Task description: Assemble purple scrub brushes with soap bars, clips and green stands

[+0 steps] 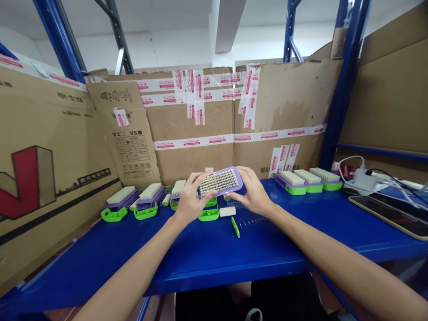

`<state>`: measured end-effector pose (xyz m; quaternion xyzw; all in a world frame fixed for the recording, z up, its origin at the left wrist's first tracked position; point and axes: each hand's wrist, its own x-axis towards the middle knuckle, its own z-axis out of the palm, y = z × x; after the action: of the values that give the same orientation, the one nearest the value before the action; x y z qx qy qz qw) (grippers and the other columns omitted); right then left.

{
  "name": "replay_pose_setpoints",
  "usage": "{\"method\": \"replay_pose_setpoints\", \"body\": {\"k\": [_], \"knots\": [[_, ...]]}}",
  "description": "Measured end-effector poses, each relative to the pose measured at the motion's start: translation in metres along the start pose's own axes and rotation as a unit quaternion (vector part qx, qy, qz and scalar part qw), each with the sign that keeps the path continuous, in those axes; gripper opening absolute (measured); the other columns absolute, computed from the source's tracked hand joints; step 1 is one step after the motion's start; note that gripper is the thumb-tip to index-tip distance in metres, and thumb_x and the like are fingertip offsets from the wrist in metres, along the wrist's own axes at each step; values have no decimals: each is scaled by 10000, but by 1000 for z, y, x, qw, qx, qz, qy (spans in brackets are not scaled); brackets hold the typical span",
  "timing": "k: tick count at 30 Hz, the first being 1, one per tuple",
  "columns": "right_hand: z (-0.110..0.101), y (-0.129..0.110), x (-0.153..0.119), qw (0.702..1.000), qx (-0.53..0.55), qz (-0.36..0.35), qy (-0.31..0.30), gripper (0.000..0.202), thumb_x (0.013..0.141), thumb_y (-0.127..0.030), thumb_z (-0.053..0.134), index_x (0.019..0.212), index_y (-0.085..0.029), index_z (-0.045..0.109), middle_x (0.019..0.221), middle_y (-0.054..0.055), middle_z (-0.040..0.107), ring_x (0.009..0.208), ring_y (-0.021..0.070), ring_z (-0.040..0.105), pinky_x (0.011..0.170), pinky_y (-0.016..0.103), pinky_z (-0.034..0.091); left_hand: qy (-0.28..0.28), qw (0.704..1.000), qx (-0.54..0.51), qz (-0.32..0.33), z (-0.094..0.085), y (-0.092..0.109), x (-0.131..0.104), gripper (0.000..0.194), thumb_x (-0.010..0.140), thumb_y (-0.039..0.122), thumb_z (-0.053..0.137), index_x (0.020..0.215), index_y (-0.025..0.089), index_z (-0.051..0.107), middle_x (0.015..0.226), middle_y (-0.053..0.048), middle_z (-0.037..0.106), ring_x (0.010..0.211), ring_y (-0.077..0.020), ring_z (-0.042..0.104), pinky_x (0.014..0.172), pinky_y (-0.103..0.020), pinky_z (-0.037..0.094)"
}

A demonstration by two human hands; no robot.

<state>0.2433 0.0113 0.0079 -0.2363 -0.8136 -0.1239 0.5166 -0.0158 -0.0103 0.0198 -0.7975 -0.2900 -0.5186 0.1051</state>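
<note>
Between my two hands, above the blue shelf (218,259), a purple brush head (220,181) is held up with its pale bristle tufts facing me. My left hand (190,199) grips its left end, thumb along the lower edge. At the other end, my right hand (253,192) closes on the purple rim. Just below lie a green plastic casing piece (208,215), a small white block (227,211) and a thin green end piece (236,227). A coil spring (252,221) stretches out beside that end piece. Parts behind my hands are partly hidden.
Several purple-and-green brushes (146,201) stand at the left, some partly apart. Three more brushes (309,180) sit at the right, near a white charger with cables (365,178) and a dark tablet-like device (397,214). Cardboard walls (199,156) enclose the back and sides.
</note>
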Motion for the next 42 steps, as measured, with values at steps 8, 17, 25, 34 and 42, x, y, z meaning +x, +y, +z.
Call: {"method": "replay_pose_setpoints", "body": {"k": [8, 17, 25, 34, 42], "knots": [[-1, -2, 0, 1000, 6, -1, 4, 762, 994, -556, 725, 1623, -290, 387, 1478, 167, 568, 1376, 380, 567, 1152, 647, 526, 7, 1000, -7, 5, 0, 2, 0, 469, 1052, 485, 657, 1460, 256, 630, 1310, -98, 642, 1185, -266, 689, 1022, -428, 593], [-1, -1, 0, 1000, 17, 9, -5, 809, 990, -571, 724, 1647, -286, 346, 1510, 178, 537, 1421, 380, 540, 1192, 651, 501, 1, 1000, -16, -4, 1, 5, 2, 436, 1066, 488, 630, 1438, 261, 656, 1290, -94, 653, 1184, -262, 684, 1029, -427, 584], [-1, -1, 0, 999, 26, 23, -12, 717, 991, -591, 713, 1567, -268, 435, 1430, 174, 566, 1360, 371, 585, 1151, 634, 538, -11, 999, -32, -19, 1, 3, 2, 436, 1095, 516, 557, 1420, 248, 668, 1266, -97, 675, 1173, -260, 686, 1035, -434, 586], [-3, -3, 0, 999, 35, 26, -16, 713, 966, -584, 749, 1530, -253, 462, 1378, 168, 585, 1310, 370, 614, 1107, 617, 564, -18, 998, -46, -29, 1, 4, 2, 415, 1134, 478, 465, 1400, 245, 681, 1262, -92, 686, 1190, -252, 684, 1041, -413, 569], [-3, -4, 1, 999, 37, 29, -20, 707, 959, -574, 766, 1508, -245, 467, 1368, 170, 589, 1294, 367, 620, 1085, 608, 575, -15, 999, -36, -28, 1, 5, 2, 447, 1142, 496, 422, 1384, 226, 683, 1264, -103, 691, 1179, -250, 684, 1030, -405, 569]]}}
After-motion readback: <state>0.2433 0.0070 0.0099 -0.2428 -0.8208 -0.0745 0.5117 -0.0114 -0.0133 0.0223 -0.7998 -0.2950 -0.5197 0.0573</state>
